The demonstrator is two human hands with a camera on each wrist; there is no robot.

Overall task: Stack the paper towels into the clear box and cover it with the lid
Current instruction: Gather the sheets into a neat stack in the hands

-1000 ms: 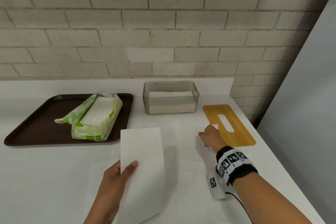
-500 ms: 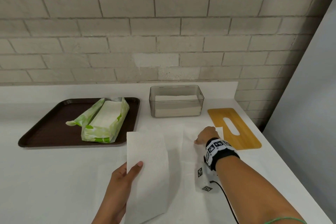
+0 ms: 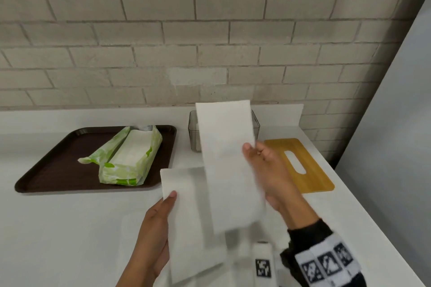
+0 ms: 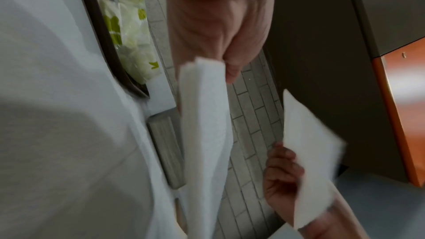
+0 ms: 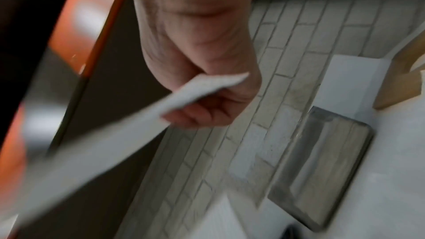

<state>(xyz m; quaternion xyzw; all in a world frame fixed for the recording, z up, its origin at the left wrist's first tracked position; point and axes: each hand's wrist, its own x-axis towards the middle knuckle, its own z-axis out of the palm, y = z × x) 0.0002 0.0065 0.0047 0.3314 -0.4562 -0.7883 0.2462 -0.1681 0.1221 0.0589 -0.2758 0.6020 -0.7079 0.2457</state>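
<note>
White folded paper towel held upright in the right hand, thumb on its near face and fingers behind, lifted in front of the clear box and hiding most of it. The left hand grips a second paper towel, thumb pressed on its left edge, nearer the camera than the box and partly overlapped by the first towel. In the left wrist view this towel looks several layers thick. The box stands against the brick wall on the white counter; what it holds is mostly hidden. Wooden lid, with a slot, lies flat just right of the box. Left of the box: dark tray carrying an opened green-and-white towel pack. Right wrist view is motion-blurred; the towel is pinched near one corner.
</note>
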